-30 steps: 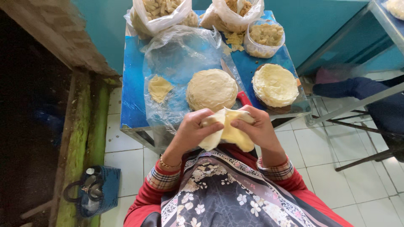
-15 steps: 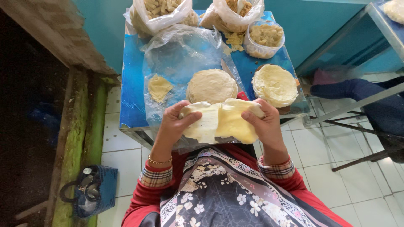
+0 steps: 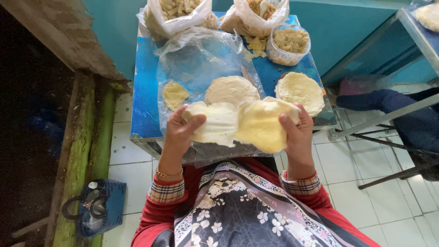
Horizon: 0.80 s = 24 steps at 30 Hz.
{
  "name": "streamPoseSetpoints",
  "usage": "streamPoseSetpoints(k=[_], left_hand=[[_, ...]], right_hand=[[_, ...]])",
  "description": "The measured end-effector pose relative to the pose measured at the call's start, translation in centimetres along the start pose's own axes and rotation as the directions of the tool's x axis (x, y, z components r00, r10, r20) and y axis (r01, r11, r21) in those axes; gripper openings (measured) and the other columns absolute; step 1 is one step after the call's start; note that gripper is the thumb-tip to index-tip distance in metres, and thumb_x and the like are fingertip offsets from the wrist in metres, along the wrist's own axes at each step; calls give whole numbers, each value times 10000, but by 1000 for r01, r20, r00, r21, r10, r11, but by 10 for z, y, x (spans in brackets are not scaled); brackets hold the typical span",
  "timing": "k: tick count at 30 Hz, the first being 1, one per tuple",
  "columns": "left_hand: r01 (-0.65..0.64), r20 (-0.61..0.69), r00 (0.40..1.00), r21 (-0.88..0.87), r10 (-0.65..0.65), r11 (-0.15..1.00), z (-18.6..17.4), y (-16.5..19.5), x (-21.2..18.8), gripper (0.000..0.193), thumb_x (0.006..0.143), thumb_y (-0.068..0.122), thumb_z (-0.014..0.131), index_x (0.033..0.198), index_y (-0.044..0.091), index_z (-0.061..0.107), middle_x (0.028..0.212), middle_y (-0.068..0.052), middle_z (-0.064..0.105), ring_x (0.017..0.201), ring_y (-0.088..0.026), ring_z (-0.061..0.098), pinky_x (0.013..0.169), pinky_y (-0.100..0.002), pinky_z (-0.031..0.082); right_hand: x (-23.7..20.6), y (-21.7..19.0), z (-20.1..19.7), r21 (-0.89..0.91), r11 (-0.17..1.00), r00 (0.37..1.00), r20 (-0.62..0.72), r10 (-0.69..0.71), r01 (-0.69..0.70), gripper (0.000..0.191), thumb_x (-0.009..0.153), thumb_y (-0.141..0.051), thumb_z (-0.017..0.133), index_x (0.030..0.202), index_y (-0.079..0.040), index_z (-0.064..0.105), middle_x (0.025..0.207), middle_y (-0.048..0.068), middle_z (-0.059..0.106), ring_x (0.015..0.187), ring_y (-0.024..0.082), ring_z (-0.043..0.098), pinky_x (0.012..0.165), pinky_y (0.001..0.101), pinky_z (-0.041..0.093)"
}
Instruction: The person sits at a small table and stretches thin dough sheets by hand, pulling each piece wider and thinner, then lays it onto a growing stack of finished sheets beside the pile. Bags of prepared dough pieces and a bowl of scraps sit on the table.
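My left hand (image 3: 179, 131) grips the left end of a pale yellow dough sheet (image 3: 242, 124), thumb on top. My right hand (image 3: 297, 131) holds its right end, and the sheet is stretched wide between them above my lap, in front of the blue table (image 3: 142, 91). Just beyond the sheet lies a round flattened dough disc (image 3: 231, 89) on a clear plastic sheet (image 3: 196, 59). A small lump of dough (image 3: 174, 93) sits left of the disc. A stack of round dough discs (image 3: 299, 89) rests to the right.
Two plastic bags of pale snack pieces (image 3: 178, 13) (image 3: 258, 13) and a filled plastic tub (image 3: 289, 43) stand at the table's far side. A blue bag (image 3: 98, 206) sits on the tiled floor at left beside a mossy ledge (image 3: 87, 151). A metal frame table (image 3: 402, 59) stands right.
My hands have moved apart, unfolding the bunched dough piece into a wide stretched sheet. The things on the table have stayed put.
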State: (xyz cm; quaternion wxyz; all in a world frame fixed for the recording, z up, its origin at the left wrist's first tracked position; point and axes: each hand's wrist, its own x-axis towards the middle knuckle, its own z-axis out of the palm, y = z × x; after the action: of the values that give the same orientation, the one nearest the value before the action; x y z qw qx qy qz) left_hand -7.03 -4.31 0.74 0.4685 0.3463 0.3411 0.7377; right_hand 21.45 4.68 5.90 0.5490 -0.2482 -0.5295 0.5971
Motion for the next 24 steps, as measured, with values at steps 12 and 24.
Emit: streamPoseSetpoints(k=[12,24], left_hand=[[-82,-154,986,-163,57,983,-1,16,3,230,898,100,792,1110,55,717,1005,-54,767,853,-125,738,728,-282,620],[10,132,991,129,-28,992,26,17,17,158,1081,182,649,1141,46,702,902,3,690,722,-60,617,584,-221,497]], right_hand=[[10,-4,2,14,999,990,-133,-45,47,269,1014,-186,693,1232,-40,637,1138,44,702,1015,126,678,880,276,564],[103,38,30,-465,883,993,115,-11,63,177,1151,-174,684,1097,-7,703,911,50,597,826,89,526,740,283,455]])
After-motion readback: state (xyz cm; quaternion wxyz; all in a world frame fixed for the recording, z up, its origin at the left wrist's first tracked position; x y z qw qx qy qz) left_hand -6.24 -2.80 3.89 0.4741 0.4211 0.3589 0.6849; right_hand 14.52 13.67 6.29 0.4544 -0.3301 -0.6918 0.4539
